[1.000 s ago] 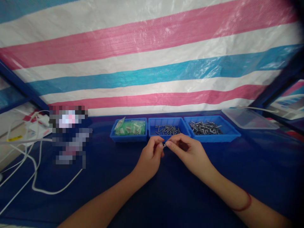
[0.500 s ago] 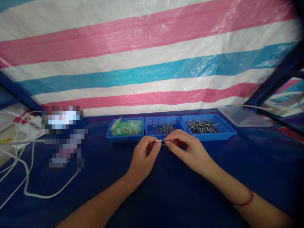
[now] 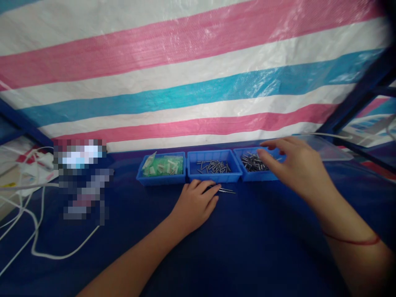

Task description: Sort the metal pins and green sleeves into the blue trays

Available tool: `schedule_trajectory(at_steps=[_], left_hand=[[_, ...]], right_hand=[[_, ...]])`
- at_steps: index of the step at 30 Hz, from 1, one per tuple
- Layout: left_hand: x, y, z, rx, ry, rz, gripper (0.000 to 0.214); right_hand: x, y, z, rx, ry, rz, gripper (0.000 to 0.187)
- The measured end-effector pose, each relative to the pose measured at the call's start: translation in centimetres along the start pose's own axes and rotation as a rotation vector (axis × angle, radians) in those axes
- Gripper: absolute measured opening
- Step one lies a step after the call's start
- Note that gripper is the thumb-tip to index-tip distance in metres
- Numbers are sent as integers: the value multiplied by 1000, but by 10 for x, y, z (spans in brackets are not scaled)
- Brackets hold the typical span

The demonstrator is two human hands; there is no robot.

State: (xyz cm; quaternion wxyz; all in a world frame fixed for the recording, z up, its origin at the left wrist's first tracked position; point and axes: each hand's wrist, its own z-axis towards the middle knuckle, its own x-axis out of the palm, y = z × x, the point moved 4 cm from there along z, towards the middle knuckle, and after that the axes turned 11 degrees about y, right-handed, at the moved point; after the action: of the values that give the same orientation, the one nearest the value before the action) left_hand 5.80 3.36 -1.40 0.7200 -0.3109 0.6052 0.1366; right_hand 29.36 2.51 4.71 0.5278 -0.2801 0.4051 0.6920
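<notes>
My left hand [image 3: 196, 202] lies palm down on the dark blue table, its fingers stretched out and apart. Slender silvery metal pieces [image 3: 227, 190] stick out to the right from beside its fingers; their left ends are partly hidden, and I cannot tell their exact kind. My right hand [image 3: 295, 165] is over the right-hand blue bin [image 3: 262, 176], thumb and fingers apart, with nothing visible between them. Many short dark metal pins [image 3: 253, 162] fill that bin, partly covered by the hand. Just beyond my left hand, the middle blue bin [image 3: 213, 178] holds loose silvery pins [image 3: 216, 166].
The left blue bin [image 3: 161, 179] contains a green plastic bag [image 3: 162, 166] with small pieces. White cables [image 3: 55, 256] curl across the table's left side near a blurred-out object [image 3: 89, 192]. A translucent lid [image 3: 331, 148] lies at the back right, before a striped plastic sheet [image 3: 185, 95].
My hands have parted from their shared pinch on a small metal piece. The left has flattened onto the table, while the right has moved rightward over the right bin and opened.
</notes>
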Motion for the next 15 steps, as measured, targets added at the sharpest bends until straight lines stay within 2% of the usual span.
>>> schedule_trajectory(at_steps=[3, 7, 9, 12, 15], left_hand=[[2, 2, 0, 0, 24, 46, 29], [3, 7, -1, -3, 35, 41, 23], [4, 9, -2, -3, 35, 42, 21], [4, 12, -3, -16, 15, 21, 19], [-1, 14, -6, -55, -71, -153, 20]], right_hand=[[3, 26, -6, -102, 97, 159, 19], [18, 62, -18, -271, 422, 279, 23], [28, 71, -23, -322, 527, 263, 23], [43, 80, -30, -350, 614, 238, 22], [51, 85, -33, -329, 601, 257, 17]])
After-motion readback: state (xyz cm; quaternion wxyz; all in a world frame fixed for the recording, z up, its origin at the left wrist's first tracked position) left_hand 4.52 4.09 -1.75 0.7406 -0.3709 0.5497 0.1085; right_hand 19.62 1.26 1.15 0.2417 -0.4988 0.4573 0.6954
